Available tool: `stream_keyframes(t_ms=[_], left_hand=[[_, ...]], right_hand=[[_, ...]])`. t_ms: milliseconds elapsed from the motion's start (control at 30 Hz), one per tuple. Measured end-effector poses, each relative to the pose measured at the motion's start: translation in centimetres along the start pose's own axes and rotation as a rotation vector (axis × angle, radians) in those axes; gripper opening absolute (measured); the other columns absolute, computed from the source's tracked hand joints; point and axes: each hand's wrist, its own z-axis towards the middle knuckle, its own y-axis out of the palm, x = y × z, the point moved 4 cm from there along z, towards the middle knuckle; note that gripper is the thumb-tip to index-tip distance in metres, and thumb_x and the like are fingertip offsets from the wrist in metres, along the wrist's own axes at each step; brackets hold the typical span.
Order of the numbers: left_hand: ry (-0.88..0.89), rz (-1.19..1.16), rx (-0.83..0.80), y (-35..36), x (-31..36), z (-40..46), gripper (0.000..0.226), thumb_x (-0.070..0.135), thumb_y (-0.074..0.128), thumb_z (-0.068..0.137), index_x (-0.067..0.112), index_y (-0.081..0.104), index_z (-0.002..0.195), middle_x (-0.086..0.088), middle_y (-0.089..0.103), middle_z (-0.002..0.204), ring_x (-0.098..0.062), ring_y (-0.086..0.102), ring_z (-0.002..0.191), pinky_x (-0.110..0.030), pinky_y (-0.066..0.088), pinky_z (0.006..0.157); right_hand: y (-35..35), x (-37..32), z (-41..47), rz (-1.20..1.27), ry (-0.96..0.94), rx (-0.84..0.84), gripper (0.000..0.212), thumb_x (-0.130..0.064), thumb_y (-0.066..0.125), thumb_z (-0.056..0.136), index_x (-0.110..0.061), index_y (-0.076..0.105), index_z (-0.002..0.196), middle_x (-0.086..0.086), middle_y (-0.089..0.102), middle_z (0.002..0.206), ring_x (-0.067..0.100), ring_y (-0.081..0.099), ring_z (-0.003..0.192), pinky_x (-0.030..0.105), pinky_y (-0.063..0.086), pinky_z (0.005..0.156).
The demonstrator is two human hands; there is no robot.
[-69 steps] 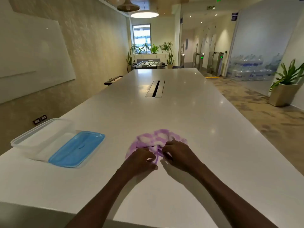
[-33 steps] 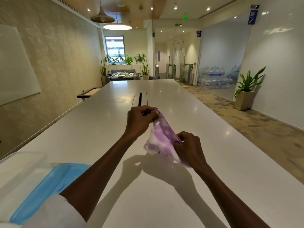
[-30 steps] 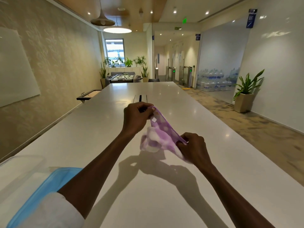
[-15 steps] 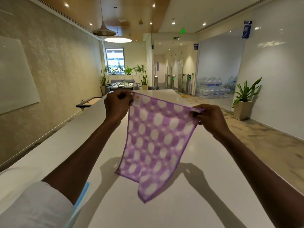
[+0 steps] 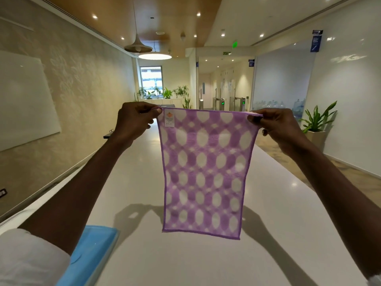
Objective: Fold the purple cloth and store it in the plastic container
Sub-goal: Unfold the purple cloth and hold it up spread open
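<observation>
The purple cloth (image 5: 205, 172), patterned with pale ovals and bearing a small label at its top left, hangs flat and fully spread in the air above the white table (image 5: 206, 261). My left hand (image 5: 135, 120) pinches its top left corner and my right hand (image 5: 276, 124) pinches its top right corner. The lower edge hangs free above the tabletop. Only the blue lid (image 5: 90, 254) of the plastic container shows, at the lower left under my left forearm; the clear tub itself is hidden.
The long white table runs away from me toward a window with plants. A whiteboard (image 5: 24, 100) hangs on the left wall. A potted plant (image 5: 315, 124) stands on the floor to the right, beyond the table edge.
Both hands lifted the bunched cloth off the table, drew apart and raised it, so it went from crumpled to hanging square and taut. The view tilted upward.
</observation>
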Motion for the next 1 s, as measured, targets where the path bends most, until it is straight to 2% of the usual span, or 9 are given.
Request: stream_keyframes(t_ms=[233, 333, 433, 600, 667, 700, 767, 833, 1000], left_hand=[[0.006, 0.015, -0.063, -2.0, 1.9, 0.2, 0.025, 0.028, 0.073, 0.083, 0.014, 0.074, 0.104, 0.002, 0.072, 0.079, 0.0, 0.062, 0.054, -0.021, 0.052, 0.057], [-0.001, 0.024, -0.063, -2.4, 2.2, 0.4, 0.027, 0.028, 0.072, 0.083, 0.011, 0.073, 0.104, 0.003, 0.071, 0.079, -0.002, 0.064, 0.057, -0.012, 0.05, 0.051], [-0.048, 0.032, -0.061, -2.5, 1.6, 0.8, 0.024, 0.028, 0.074, 0.082, 0.012, 0.074, 0.1, -0.001, 0.072, 0.08, -0.007, 0.062, 0.06, -0.011, 0.049, 0.049], [-0.148, 0.123, -0.084, -2.0, -1.2, 1.5, 0.019, 0.026, 0.077, 0.077, 0.012, 0.078, 0.091, -0.008, 0.076, 0.079, -0.008, 0.061, 0.048, -0.024, 0.051, 0.054], [-0.216, 0.093, -0.093, -1.3, -2.8, 1.6, 0.017, 0.019, 0.076, 0.079, 0.007, 0.076, 0.091, -0.014, 0.075, 0.079, -0.012, 0.062, 0.048, -0.02, 0.049, 0.046], [-0.244, 0.075, -0.09, -0.9, -3.5, 1.6, 0.016, 0.016, 0.075, 0.08, 0.004, 0.076, 0.091, -0.016, 0.075, 0.079, -0.012, 0.062, 0.048, -0.018, 0.05, 0.045], [-0.289, 0.031, -0.094, 0.1, -4.8, 1.6, 0.015, 0.01, 0.073, 0.082, -0.001, 0.074, 0.091, -0.02, 0.073, 0.08, -0.012, 0.064, 0.048, -0.018, 0.053, 0.047], [-0.337, -0.016, -0.101, 1.1, -6.4, 1.6, 0.013, 0.006, 0.071, 0.083, -0.004, 0.073, 0.091, -0.021, 0.072, 0.082, -0.015, 0.065, 0.051, -0.018, 0.056, 0.051], [-0.49, -0.131, -0.086, 3.4, -11.3, 1.7, 0.009, 0.0, 0.072, 0.08, -0.004, 0.072, 0.088, -0.023, 0.072, 0.088, -0.02, 0.069, 0.061, -0.021, 0.058, 0.054]], right_hand=[[-0.1, -2.0, 0.9, 0.004, -0.005, -0.01, 0.017, -0.019, 0.068, 0.089, -0.015, 0.072, 0.105, 0.005, 0.071, 0.085, 0.018, 0.058, 0.073, 0.027, 0.039, 0.052], [0.2, -2.2, 1.6, -0.025, -0.003, -0.02, 0.021, -0.019, 0.068, 0.089, -0.011, 0.072, 0.107, 0.006, 0.071, 0.085, 0.019, 0.058, 0.072, 0.026, 0.04, 0.051], [0.7, -1.6, 2.4, -0.057, 0.012, -0.035, 0.024, -0.02, 0.068, 0.09, -0.005, 0.071, 0.108, 0.009, 0.07, 0.085, 0.021, 0.057, 0.07, 0.024, 0.041, 0.048], [2.9, -0.2, 3.4, -0.389, -0.031, -0.084, 0.031, -0.022, 0.066, 0.091, 0.0, 0.07, 0.111, 0.011, 0.069, 0.094, 0.014, 0.055, 0.069, 0.021, 0.038, 0.056], [3.8, 0.6, 3.6, -0.481, -0.019, -0.068, 0.031, -0.023, 0.067, 0.09, 0.001, 0.071, 0.11, 0.016, 0.07, 0.095, 0.016, 0.056, 0.074, 0.024, 0.04, 0.061], [4.2, 1.2, 3.7, -0.486, 0.004, -0.062, 0.029, -0.023, 0.068, 0.09, 0.001, 0.072, 0.107, 0.015, 0.071, 0.087, 0.017, 0.056, 0.068, 0.023, 0.041, 0.058], [4.9, 2.8, 4.0, -0.413, 0.093, -0.049, 0.022, -0.021, 0.069, 0.089, -0.002, 0.074, 0.1, 0.008, 0.067, 0.066, 0.014, 0.053, 0.049, 0.017, 0.038, 0.04], [5.8, 4.9, 4.2, -0.301, 0.215, -0.057, 0.017, -0.015, 0.069, 0.087, -0.001, 0.073, 0.095, 0.007, 0.068, 0.062, 0.013, 0.054, 0.04, 0.017, 0.033, 0.032], [8.1, 10.0, 4.3, -0.005, 0.489, -0.056, 0.018, 0.0, 0.067, 0.085, 0.013, 0.068, 0.097, 0.023, 0.071, 0.08, 0.022, 0.066, 0.054, 0.025, 0.057, 0.048]])
